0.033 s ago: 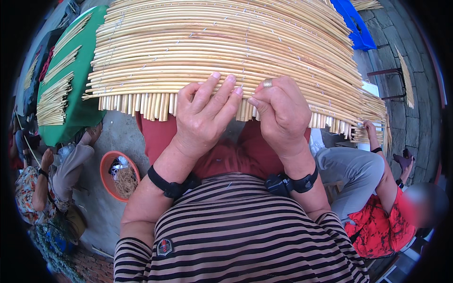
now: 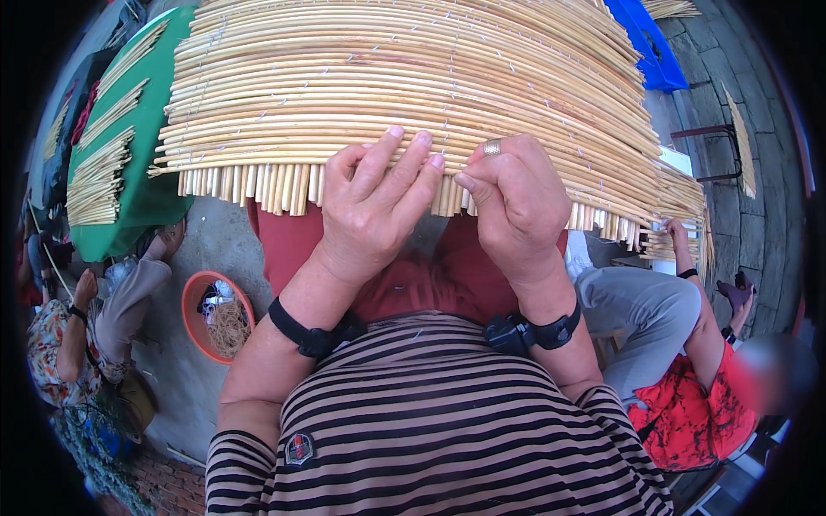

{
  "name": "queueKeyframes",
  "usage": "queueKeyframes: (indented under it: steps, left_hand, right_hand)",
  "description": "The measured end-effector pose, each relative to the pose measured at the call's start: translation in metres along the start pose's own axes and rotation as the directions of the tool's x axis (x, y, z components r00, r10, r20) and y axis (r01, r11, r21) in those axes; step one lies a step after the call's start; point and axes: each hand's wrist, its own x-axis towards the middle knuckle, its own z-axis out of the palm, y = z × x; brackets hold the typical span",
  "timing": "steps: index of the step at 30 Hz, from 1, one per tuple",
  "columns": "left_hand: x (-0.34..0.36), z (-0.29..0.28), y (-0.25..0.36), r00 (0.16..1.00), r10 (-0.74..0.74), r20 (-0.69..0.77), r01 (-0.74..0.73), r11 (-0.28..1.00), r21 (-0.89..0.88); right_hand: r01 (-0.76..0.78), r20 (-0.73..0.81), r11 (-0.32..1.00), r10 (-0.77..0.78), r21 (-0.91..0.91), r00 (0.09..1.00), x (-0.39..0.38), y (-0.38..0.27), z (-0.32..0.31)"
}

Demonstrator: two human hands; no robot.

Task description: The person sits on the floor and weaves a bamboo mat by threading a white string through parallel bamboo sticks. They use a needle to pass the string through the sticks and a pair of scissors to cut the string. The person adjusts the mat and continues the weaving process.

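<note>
A large mat of pale stalks (image 2: 361, 95), tied across with rows of thin thread, lies in front of me. Below its near edge, the cut ends of a crosswise layer of stalks (image 2: 275, 187) stick out. My left hand (image 2: 370, 206) rests on the near edge, its fingers spread over the last stalks and its thumb hidden. Just right of it, my right hand (image 2: 519, 202) is closed in a pinch at the same edge, thumb against the bent index finger. Whatever sits in that pinch is too small or hidden to name. A wide ring (image 2: 492, 148) is on a right-hand finger.
An orange tub (image 2: 191, 322) with thread and fibre stands on the floor at left. Stalk bundles lie on a green table (image 2: 151, 185). A co-worker in red (image 2: 688, 413) reaches to the mat's right end; another person (image 2: 60, 344) sits left. A blue crate (image 2: 647, 47) is at far right.
Very little differs. My right hand has shifted slightly up and to the right, still pinched, while my left hand keeps its place on the mat's edge.
</note>
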Motion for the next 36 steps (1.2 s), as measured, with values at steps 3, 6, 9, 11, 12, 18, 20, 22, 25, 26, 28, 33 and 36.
queueKeyframes:
  steps: [3,6,9,11,12,18,20,22,25,26,28,33,36]
  left_hand:
    - [0.001,-0.002,-0.006,0.998,0.044,0.043,-0.046,0.998,0.039]
    - [0.002,-0.010,-0.001,0.993,0.001,0.121,-0.004,1.000,0.027]
    - [0.001,-0.035,0.009,0.974,0.054,0.221,-0.025,0.991,-0.133]
    - [-0.021,-0.059,0.010,0.925,0.111,0.364,0.065,0.897,-0.438]
    - [-0.023,-0.056,0.012,0.746,-0.048,0.664,0.489,0.715,-0.499]
    - [-0.027,0.006,0.021,0.380,-0.171,0.909,0.577,-0.724,-0.378]
    - [-0.015,0.016,0.032,0.369,-0.280,0.886,0.517,-0.730,-0.447]
    - [-0.004,0.021,0.043,0.354,-0.393,0.849,0.475,-0.706,-0.525]
    - [0.003,0.028,0.050,0.333,-0.477,0.813,0.478,-0.658,-0.582]
    - [0.006,0.027,0.050,0.334,-0.479,0.812,0.496,-0.643,-0.583]
    - [0.011,0.025,0.050,0.333,-0.482,0.810,0.530,-0.615,-0.584]
    - [0.011,0.029,0.051,0.314,-0.580,0.751,0.578,-0.511,-0.636]
    - [0.007,0.032,0.049,0.317,-0.623,0.715,0.577,-0.472,-0.667]
  right_hand:
    - [0.011,-0.193,0.967,0.039,0.255,0.980,0.029,-0.010,-0.023]
    - [-0.149,-0.136,0.716,0.324,0.682,0.936,0.044,-0.009,-0.029]
    - [-0.393,0.110,0.381,0.587,0.837,0.802,0.033,-0.005,-0.029]
    - [-0.432,0.206,0.194,0.663,0.881,0.720,0.025,0.001,-0.035]
    - [-0.432,0.201,0.194,0.673,0.881,0.711,0.022,0.001,-0.035]
    - [-0.384,0.278,0.037,0.628,0.923,0.727,0.015,0.010,-0.036]
    - [-0.420,0.257,0.086,0.676,0.903,0.691,0.016,0.008,-0.029]
    - [-0.440,0.260,0.108,0.673,0.891,0.693,0.014,0.009,-0.026]
    - [-0.531,0.358,0.132,0.601,0.837,0.715,0.009,0.011,-0.031]
    - [-0.556,0.368,0.156,0.601,0.816,0.709,0.009,0.010,-0.030]
    - [-0.606,0.389,0.203,0.603,0.769,0.696,0.011,0.008,-0.028]
    - [-0.420,0.265,0.189,0.536,0.888,0.801,0.025,0.011,-0.016]
    - [-0.360,0.231,0.162,0.520,0.919,0.823,0.030,0.009,-0.008]
